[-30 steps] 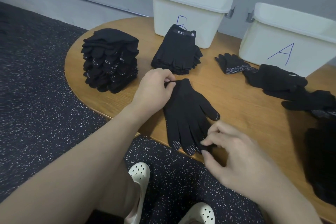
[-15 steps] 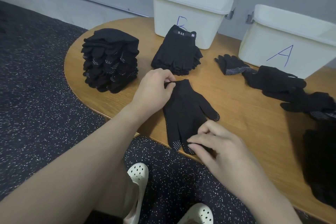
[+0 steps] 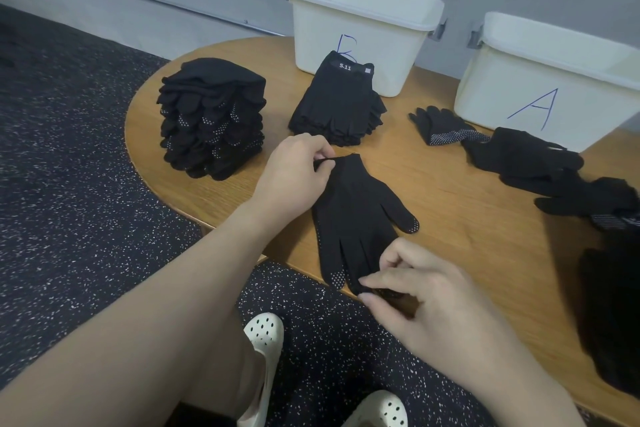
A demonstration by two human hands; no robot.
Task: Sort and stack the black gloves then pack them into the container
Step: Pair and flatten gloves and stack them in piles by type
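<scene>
1. A black dotted glove (image 3: 356,215) lies flat at the near edge of the wooden table (image 3: 467,218), cuff toward 12 o'clock and fingers toward 6 o'clock.
2. The left hand (image 3: 294,177) pinches the cuff at the glove's 11 o'clock corner.
3. The right hand (image 3: 415,291) pinches the glove's fingertips at 5 o'clock.
4. At 10 o'clock from the glove stands a tall stack of dotted gloves (image 3: 213,118).
5. At 12 o'clock lies a lower stack labelled 5.11 (image 3: 341,100), leaning on white bin B (image 3: 363,31).
6. At 2 o'clock stands white bin A (image 3: 547,80), with loose gloves (image 3: 519,156) strewn before it.
7. More black gloves (image 3: 613,315) pile at 3 o'clock.
</scene>
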